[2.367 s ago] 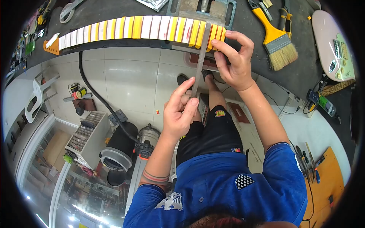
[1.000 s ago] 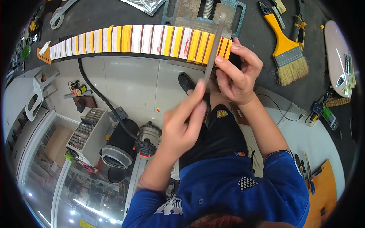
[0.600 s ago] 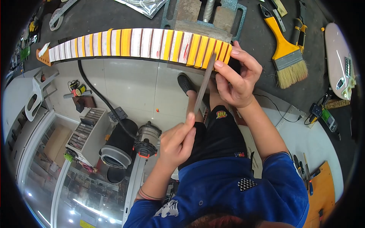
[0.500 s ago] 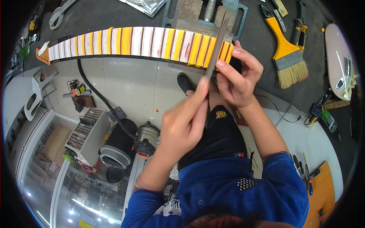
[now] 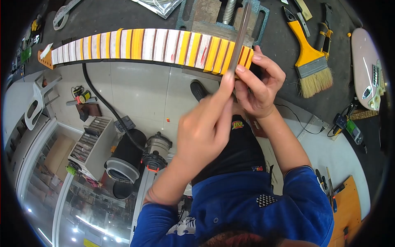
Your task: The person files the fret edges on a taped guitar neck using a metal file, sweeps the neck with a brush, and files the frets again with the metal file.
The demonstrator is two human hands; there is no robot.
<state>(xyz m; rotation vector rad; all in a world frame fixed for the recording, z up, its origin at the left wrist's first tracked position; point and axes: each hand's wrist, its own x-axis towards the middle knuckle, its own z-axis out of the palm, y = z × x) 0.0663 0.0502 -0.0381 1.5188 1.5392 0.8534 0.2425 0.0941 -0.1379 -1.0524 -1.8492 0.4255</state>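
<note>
Legend: file (image 5: 239, 43) has slid forward across taped fretboard (image 5: 148, 44) near end, tip over vise (image 5: 207, 11); stroke extended. Your left hand (image 5: 203, 131), nearly closed, pinches file; your right hand (image 5: 261, 88), half-open, touches fretboard's end.

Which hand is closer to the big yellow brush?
The right. The right hand is left of the brush, at the neck; the left hand is farther left, holding the bar.

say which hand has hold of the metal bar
The left hand: its fingers close on the metal bar, which slants across the striped neck. The right hand holds no bar; its fingertips are at the neck's end.
</note>
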